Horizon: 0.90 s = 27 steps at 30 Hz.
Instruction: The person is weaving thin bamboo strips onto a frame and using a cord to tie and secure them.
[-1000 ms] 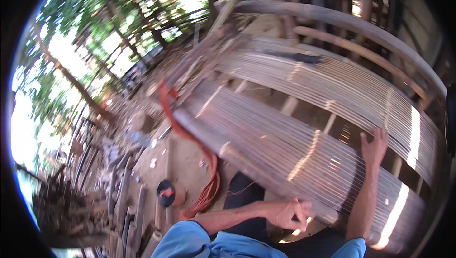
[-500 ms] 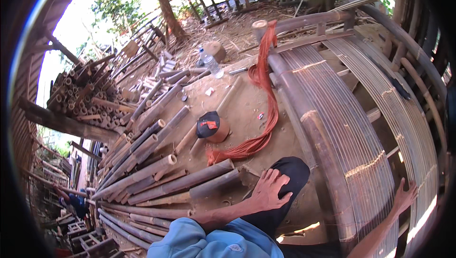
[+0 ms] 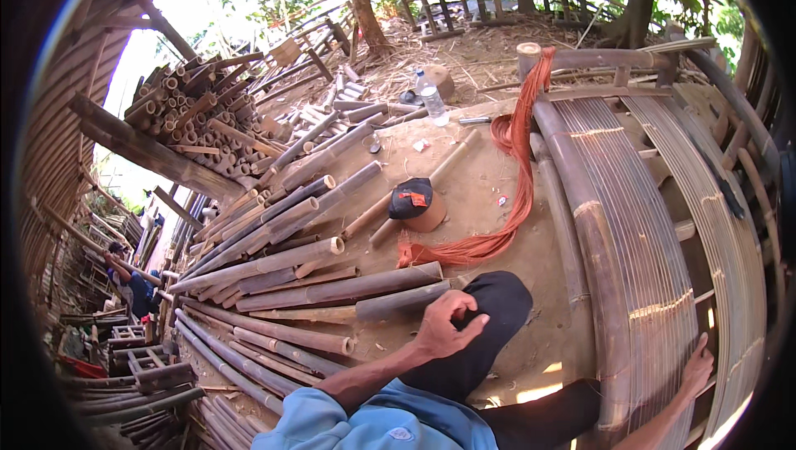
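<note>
My left hand (image 3: 452, 323) is over my bent knee in dark trousers. Its fingers curl loosely with the thumb apart, and nothing shows in it. My right hand (image 3: 696, 371) reaches to the bamboo bench beside me, fingers stretched out at the gap between two panels of thin strips. The nearer slatted panel (image 3: 638, 210) lies under my right forearm; the farther slatted panel (image 3: 720, 222) is just past the fingers. Thick bamboo poles frame the bench. A bundle of orange-red strands (image 3: 521, 176) hangs from the far post (image 3: 528, 54) and trails over the ground.
Cut bamboo poles (image 3: 332, 286) fan out on the ground to my left. A cap (image 3: 414, 200) sits on a brown rounded thing ahead. Farther off stand a plastic water bottle (image 3: 432, 100) and a stack of bamboo (image 3: 195, 110). Another person (image 3: 131, 284) is at the far left.
My view has swung left, so the scene sits farther right. My left hand's fingers, spread on the knee before, are now curled. My right hand stays at the bench.
</note>
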{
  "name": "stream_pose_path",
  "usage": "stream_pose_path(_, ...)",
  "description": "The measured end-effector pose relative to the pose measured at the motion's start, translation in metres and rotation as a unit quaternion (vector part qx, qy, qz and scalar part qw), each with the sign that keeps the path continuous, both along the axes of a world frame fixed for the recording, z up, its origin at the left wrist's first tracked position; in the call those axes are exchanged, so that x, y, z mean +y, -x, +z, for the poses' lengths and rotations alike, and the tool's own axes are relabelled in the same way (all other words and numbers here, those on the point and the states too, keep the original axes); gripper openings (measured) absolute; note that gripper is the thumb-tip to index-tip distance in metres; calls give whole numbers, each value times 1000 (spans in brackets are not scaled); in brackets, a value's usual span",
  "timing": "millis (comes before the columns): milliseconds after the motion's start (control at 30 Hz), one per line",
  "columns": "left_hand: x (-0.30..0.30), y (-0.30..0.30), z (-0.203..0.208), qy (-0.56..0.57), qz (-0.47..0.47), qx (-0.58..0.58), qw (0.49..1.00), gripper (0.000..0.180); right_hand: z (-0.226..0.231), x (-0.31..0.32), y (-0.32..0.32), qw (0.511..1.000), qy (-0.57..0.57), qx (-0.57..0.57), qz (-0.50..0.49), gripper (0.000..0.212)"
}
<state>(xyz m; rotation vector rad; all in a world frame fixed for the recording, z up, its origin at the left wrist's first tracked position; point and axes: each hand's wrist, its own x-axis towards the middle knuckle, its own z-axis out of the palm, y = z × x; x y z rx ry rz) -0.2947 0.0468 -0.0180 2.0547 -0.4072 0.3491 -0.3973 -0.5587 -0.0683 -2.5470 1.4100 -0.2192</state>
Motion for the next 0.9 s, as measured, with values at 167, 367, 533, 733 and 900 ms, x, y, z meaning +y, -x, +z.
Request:
stream_pose_path(167, 43, 19, 0, 62, 154, 109, 980, 18, 7, 16, -9, 1000, 15, 15, 0, 88)
stream_pose_path(367, 110, 60, -48, 12, 230, 213, 950, 23, -23, -18, -2, 998, 30, 33, -42, 95)
stream_pose_path(533, 130, 100, -74, -61, 252, 318, 912, 29, -21, -28, 3, 999, 0, 28, -16, 94)
stream_pose_path(733, 131, 78, -73, -55, 244, 290, 924, 25, 14, 18, -8, 1000, -4, -4, -20, 88)
stream_pose_path(900, 119, 21, -80, -91, 222, 267, 933, 25, 17, 24, -10, 1000, -1, -10, -19, 79)
